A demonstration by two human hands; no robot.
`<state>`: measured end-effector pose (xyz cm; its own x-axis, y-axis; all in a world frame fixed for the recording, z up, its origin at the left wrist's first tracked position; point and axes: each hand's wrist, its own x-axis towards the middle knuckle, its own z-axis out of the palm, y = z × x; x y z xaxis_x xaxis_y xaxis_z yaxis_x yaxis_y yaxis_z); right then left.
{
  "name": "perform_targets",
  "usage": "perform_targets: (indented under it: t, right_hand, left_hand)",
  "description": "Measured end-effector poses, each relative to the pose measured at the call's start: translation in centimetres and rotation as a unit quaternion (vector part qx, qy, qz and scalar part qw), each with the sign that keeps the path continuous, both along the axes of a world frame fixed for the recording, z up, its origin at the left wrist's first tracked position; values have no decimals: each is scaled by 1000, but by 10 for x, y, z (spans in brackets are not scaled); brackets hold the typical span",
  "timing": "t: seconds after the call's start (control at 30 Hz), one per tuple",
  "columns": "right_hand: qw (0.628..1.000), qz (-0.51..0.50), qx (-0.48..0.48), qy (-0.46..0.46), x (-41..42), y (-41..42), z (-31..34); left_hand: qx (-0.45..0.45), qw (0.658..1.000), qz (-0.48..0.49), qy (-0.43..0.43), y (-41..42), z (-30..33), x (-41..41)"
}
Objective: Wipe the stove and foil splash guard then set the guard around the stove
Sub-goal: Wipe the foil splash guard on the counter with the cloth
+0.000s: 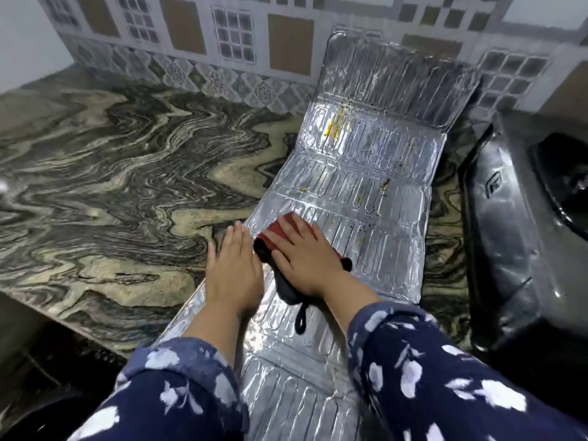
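The foil splash guard (pixel 362 173) lies unfolded flat on the marble counter, its far panel leaning up against the tiled wall. Yellow and brown food stains mark its middle panels. My right hand (pixel 305 253) presses a red and black cloth (pixel 270 240) flat onto the foil near its left edge. My left hand (pixel 234 268) rests palm down beside it, fingers together, on the guard's left edge and the counter. The foil-covered stove (pixel 509 224) sits to the right of the guard, partly cut off by the frame.
The swirled grey and beige marble counter (pixel 127 173) stretches to the left. A patterned tile wall (pixel 222 36) runs along the back. The counter's front edge drops off at lower left. A black burner (pixel 563 173) shows on the stove at far right.
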<state>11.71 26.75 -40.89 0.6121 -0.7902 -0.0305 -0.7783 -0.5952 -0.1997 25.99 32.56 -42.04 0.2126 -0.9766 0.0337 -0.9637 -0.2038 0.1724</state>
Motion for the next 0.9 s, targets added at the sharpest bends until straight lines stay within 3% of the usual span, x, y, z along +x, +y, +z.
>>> perform_targets:
  t: [0.3,0.9]
  right_hand:
    - [990,-137,13,23,-14,-79,-1]
    - [993,-110,7,32,-62,50,-5]
  left_hand:
    - [4,1000,12,-10,-3,-2,1]
    - [66,997,-21,-38,22,8,21]
